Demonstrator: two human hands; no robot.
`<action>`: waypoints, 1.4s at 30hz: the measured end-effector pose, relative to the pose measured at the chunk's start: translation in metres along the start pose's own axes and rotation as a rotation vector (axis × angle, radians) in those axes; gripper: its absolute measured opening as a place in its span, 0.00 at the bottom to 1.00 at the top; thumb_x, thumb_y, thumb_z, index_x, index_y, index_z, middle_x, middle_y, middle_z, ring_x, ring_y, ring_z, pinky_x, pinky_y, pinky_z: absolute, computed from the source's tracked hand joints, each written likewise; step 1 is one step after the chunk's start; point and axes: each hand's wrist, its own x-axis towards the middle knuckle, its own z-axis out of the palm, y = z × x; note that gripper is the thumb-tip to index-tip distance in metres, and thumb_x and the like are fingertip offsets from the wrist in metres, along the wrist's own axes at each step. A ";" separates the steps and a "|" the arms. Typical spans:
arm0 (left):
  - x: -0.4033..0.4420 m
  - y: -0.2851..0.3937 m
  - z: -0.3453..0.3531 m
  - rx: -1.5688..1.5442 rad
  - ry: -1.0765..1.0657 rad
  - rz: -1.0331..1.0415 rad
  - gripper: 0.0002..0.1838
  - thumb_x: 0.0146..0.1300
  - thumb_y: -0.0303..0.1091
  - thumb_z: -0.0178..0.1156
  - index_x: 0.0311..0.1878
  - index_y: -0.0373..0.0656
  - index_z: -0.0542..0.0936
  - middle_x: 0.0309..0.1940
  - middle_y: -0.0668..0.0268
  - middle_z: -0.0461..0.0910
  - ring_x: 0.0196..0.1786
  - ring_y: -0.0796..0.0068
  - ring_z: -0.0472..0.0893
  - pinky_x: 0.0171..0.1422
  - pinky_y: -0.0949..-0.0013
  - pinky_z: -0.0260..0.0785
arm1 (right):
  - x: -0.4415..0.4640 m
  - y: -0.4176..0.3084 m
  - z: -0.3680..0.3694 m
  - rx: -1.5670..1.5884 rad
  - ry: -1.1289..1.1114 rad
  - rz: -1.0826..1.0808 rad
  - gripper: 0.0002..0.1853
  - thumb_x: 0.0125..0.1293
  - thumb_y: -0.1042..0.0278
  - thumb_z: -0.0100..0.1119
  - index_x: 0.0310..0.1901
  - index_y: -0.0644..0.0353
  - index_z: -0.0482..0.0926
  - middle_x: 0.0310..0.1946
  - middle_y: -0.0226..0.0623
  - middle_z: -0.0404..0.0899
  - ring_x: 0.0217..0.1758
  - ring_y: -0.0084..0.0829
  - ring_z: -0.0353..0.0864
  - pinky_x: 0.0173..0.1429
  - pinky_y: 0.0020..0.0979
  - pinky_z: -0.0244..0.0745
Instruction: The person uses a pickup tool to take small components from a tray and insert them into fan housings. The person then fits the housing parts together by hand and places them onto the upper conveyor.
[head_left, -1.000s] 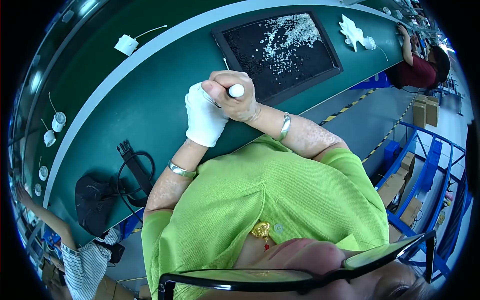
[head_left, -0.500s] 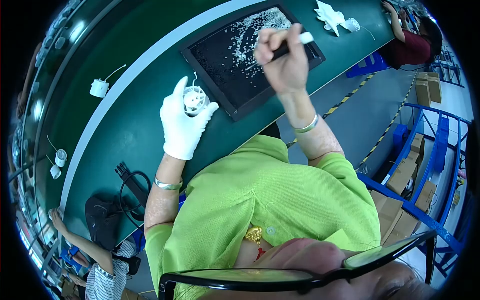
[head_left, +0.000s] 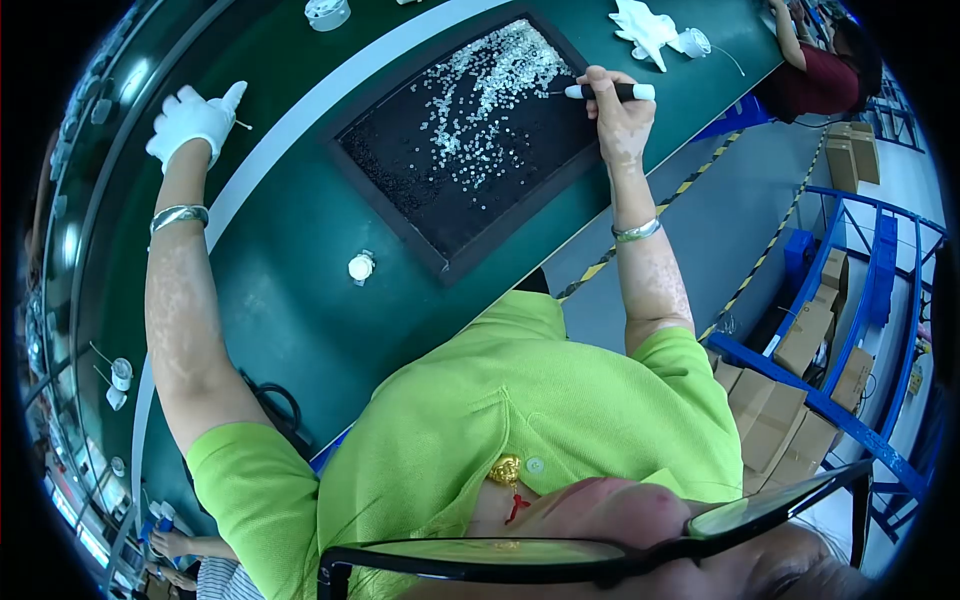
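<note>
My left hand (head_left: 192, 125), in a white glove, reaches over the dark green strip past the pale line, its fingers apart. A short wire end (head_left: 242, 125) shows beside the glove; whatever lies beneath the palm is hidden. My bare right hand (head_left: 622, 122) grips a pen-shaped tool (head_left: 628, 92) with a black-and-white handle. Its thin tip points over a black tray (head_left: 445, 262). Many small clear pieces (head_left: 505, 70) are scattered in the tray, with tiny black bits (head_left: 375, 165) along its left side. A small white part (head_left: 361, 267) lies on the table left of the tray.
A loose white glove (head_left: 645, 32) and a white round part with a wire (head_left: 694, 42) lie beyond the tray. More white parts (head_left: 121, 375) sit on the strip. Co-workers are at both ends. Blue shelving (head_left: 790, 385) with cardboard boxes (head_left: 770, 420) stands to the right.
My left hand has left the white round part's earlier spot by the tray and stretched far left. My right hand has turned the tool toward the clear pieces. The view has shifted.
</note>
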 end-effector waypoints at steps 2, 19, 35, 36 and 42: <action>-0.015 0.015 -0.005 0.475 0.699 0.279 0.38 0.63 0.67 0.51 0.56 0.37 0.74 0.50 0.57 0.80 0.50 0.57 0.82 0.56 0.51 0.72 | -0.002 -0.001 0.001 -0.022 -0.031 0.045 0.10 0.63 0.67 0.66 0.34 0.67 0.83 0.30 0.37 0.84 0.20 0.19 0.70 0.26 0.16 0.67; 0.034 0.105 0.074 -0.289 0.438 0.289 0.46 0.55 0.70 0.57 0.64 0.39 0.71 0.54 0.52 0.80 0.55 0.55 0.80 0.60 0.53 0.68 | -0.003 0.011 0.008 -0.158 -0.039 -0.170 0.11 0.64 0.66 0.65 0.31 0.67 0.83 0.28 0.34 0.82 0.22 0.19 0.69 0.29 0.18 0.67; -0.203 0.032 0.040 -0.969 0.169 0.193 0.33 0.53 0.37 0.72 0.61 0.37 0.72 0.44 0.54 0.81 0.37 0.71 0.82 0.42 0.71 0.76 | 0.006 0.026 0.002 -0.219 0.246 -0.197 0.25 0.66 0.50 0.61 0.18 0.63 0.78 0.14 0.28 0.73 0.19 0.21 0.67 0.30 0.21 0.65; -0.213 0.025 0.053 -0.896 0.244 0.264 0.33 0.52 0.35 0.72 0.60 0.37 0.72 0.45 0.55 0.81 0.39 0.70 0.81 0.44 0.70 0.75 | 0.007 0.026 0.002 -0.237 0.243 -0.191 0.26 0.66 0.50 0.62 0.17 0.63 0.78 0.14 0.28 0.73 0.19 0.21 0.67 0.30 0.21 0.65; -0.252 0.003 0.088 -0.965 0.263 0.291 0.35 0.47 0.31 0.74 0.60 0.38 0.73 0.46 0.57 0.80 0.45 0.66 0.80 0.52 0.66 0.73 | 0.014 0.036 0.003 -0.299 0.214 -0.216 0.26 0.65 0.50 0.63 0.17 0.62 0.77 0.13 0.28 0.74 0.17 0.22 0.67 0.29 0.22 0.66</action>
